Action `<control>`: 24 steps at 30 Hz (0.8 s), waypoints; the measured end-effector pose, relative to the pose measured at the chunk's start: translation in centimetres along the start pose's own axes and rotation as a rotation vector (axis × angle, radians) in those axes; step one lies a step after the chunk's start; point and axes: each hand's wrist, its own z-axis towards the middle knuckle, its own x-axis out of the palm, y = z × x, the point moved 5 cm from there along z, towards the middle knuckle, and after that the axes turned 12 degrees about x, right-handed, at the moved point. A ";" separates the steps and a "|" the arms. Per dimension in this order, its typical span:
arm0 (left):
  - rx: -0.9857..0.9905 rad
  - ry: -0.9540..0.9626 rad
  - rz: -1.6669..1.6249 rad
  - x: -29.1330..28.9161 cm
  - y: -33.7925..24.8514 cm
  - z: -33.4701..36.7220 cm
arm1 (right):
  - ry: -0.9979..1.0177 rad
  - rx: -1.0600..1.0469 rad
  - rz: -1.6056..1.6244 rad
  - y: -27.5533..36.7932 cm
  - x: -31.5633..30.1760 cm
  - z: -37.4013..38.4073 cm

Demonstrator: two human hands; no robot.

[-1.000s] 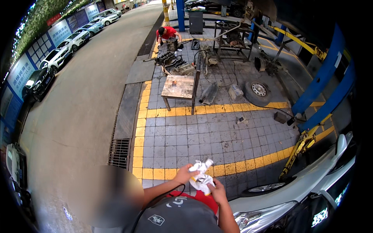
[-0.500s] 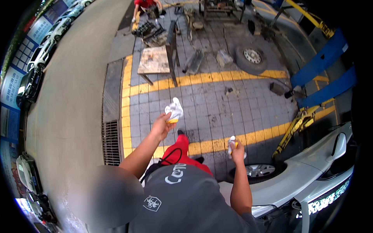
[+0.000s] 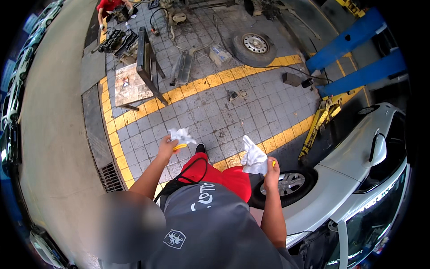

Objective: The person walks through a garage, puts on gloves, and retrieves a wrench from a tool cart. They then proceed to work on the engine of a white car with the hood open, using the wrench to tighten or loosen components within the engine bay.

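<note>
Between the fingers of my left hand (image 3: 167,148) is a white work glove (image 3: 181,136) with a yellow cuff, its fingers pointing away from me. My right hand (image 3: 271,174) pinches a second white glove (image 3: 253,157) by its yellow-edged cuff. That glove hangs loosely up and to the left of the hand, over the tiled floor. Both hands are bare and held apart in front of my body. The gloves touch nothing else.
A silver car (image 3: 331,197) stands close on my right, near blue lift posts (image 3: 349,45) with a yellow lift arm (image 3: 318,125). Ahead are a wooden chair (image 3: 131,85), a loose wheel (image 3: 255,44), a box-shaped part (image 3: 220,54) and a red-clad person (image 3: 109,6) beside engine parts (image 3: 117,41).
My view has turned to the right, and I have stepped forward. The right hand's glove now hangs out more fully, while the left hand's glove has tilted to the right.
</note>
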 end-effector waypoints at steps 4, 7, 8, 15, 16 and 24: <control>0.053 0.205 0.594 -5.5 -5.1 -1.6 | -0.067 -0.081 0.012 -1.2 -0.4 3.7; 0.380 0.596 0.962 -9.2 -7.9 -4.4 | -0.073 -0.002 -0.082 -0.4 -0.8 4.9; -0.103 0.731 0.970 -8.9 -10.1 -6.4 | -0.055 0.036 -0.076 1.3 -0.5 4.4; 0.145 1.279 0.032 5.1 -24.5 -15.1 | 0.049 -0.002 -0.158 4.3 -1.2 7.9; 0.195 1.291 -0.015 7.8 -24.8 -14.4 | 0.057 -0.019 -0.139 4.7 -1.4 7.9; 0.211 0.891 -0.973 31.4 -28.8 -7.7 | 0.134 -0.219 0.096 14.5 -1.7 7.3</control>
